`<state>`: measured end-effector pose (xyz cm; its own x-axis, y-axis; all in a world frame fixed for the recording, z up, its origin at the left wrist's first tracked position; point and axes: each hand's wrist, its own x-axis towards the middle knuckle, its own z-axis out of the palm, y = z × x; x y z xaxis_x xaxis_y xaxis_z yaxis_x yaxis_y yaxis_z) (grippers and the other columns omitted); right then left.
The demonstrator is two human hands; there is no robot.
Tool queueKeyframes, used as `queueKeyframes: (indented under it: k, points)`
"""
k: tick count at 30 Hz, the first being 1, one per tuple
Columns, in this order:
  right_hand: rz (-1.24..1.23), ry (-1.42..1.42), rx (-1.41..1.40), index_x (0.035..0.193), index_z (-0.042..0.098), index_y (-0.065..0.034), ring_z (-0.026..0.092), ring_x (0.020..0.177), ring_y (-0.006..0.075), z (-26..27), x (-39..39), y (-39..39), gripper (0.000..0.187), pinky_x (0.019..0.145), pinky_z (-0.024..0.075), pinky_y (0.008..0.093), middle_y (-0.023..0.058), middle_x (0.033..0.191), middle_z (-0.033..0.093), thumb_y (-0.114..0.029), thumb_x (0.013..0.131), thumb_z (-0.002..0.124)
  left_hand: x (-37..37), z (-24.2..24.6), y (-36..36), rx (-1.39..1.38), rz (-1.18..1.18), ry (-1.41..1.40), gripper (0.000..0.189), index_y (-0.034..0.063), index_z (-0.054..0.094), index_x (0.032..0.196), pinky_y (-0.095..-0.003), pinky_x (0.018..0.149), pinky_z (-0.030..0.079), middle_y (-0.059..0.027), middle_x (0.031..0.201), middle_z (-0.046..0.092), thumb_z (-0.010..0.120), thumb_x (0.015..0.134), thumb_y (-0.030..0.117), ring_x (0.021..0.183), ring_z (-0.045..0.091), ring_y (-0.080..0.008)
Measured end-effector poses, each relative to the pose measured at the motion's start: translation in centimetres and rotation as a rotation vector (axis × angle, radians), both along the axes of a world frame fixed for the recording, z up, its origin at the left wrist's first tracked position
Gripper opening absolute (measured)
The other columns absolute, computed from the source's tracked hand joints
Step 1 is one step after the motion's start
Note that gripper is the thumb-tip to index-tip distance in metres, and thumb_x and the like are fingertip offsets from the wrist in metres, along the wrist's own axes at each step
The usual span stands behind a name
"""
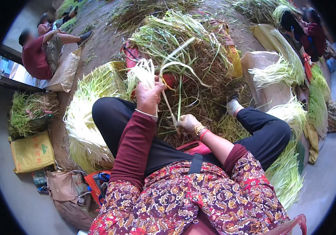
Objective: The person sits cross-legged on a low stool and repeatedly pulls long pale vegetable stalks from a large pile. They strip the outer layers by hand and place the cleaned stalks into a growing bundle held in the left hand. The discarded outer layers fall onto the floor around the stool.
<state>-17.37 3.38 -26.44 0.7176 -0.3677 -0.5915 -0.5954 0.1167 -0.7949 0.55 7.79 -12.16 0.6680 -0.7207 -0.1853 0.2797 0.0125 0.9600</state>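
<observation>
My left hand (149, 95) is closed around a bunch of pale leafy stalks (144, 72), their white ends pointing up and away. My right hand (188, 124), in a thin, soiled glove, pinches the lower ends of a few long stalks (168, 107) that run up beside the left hand. One flat pale leaf (178, 53) sticks up past it and another curves to the right. Beyond the hands lies a large heap of green and withered stalks (179, 38). A pile of whitish stalks (88, 126) lies on sacking left of my knee.
Sorted stalks lie on a sack-covered block (262, 67) at the right and along my right leg (285, 176). A yellow sack (32, 151), a basket of greens (38, 120) and a brown bag (71, 191) stand left. People sit at the upper left (37, 55) and upper right (312, 32).
</observation>
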Motion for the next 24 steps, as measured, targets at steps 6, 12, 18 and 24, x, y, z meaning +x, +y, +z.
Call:
queueKeyframes:
  k: [6, 12, 18, 24]
  points:
    - [0.598, 0.498, -0.565, 0.095, 0.073, -0.0068, 0.066, 0.094, 0.0341, -5.3, -3.2, -2.1, 0.027, 0.080, 0.0528, 0.0431, 0.0193, 0.098, 0.069, -0.025, 0.077, 0.064, 3.3, 3.5, 1.4, -0.214, 0.203, -0.002, 0.031, 0.0031, 0.054, 0.104, -0.0186, 0.034, 0.036, -0.0061, 0.074, 0.061, 0.070, 0.079, -0.004, 0.044, 0.048, -0.0068]
    - [0.689, 0.631, -0.626, 0.101, 0.072, -0.0075, 0.066, 0.099, 0.0320, -6.8, -5.0, -2.8, 0.030, 0.082, 0.0527, 0.0412, 0.0186, 0.104, 0.068, -0.024, 0.080, 0.060, 5.9, 4.8, 3.1, -0.380, 0.312, 0.021, 0.029, 0.0058, 0.053, 0.105, -0.0195, 0.040, 0.036, -0.0109, 0.081, 0.063, 0.069, 0.082, 0.000, 0.046, 0.045, -0.0059]
    - [0.290, 0.395, -0.709, 0.101, 0.068, -0.0101, 0.065, 0.096, 0.0340, -5.1, -3.7, -3.6, 0.028, 0.084, 0.0512, 0.0422, 0.0144, 0.097, 0.069, -0.026, 0.079, 0.058, 7.5, 5.1, 4.3, -0.417, 0.375, 0.023, 0.025, 0.0059, 0.054, 0.103, -0.0194, 0.041, 0.037, -0.0101, 0.081, 0.063, 0.067, 0.082, -0.001, 0.048, 0.044, -0.0043]
    - [-0.028, -0.520, -0.620, 0.135, 0.046, -0.0080, 0.055, 0.118, 0.0231, 5.1, 1.9, -2.1, 0.065, 0.103, 0.0410, 0.0324, 0.0129, 0.129, 0.055, -0.012, 0.075, 0.070, 6.2, 3.9, 2.7, -0.429, 0.321, 0.098, 0.020, 0.0050, 0.054, 0.100, -0.0192, 0.042, 0.037, -0.0061, 0.079, 0.061, 0.065, 0.084, -0.001, 0.050, 0.044, -0.0042]
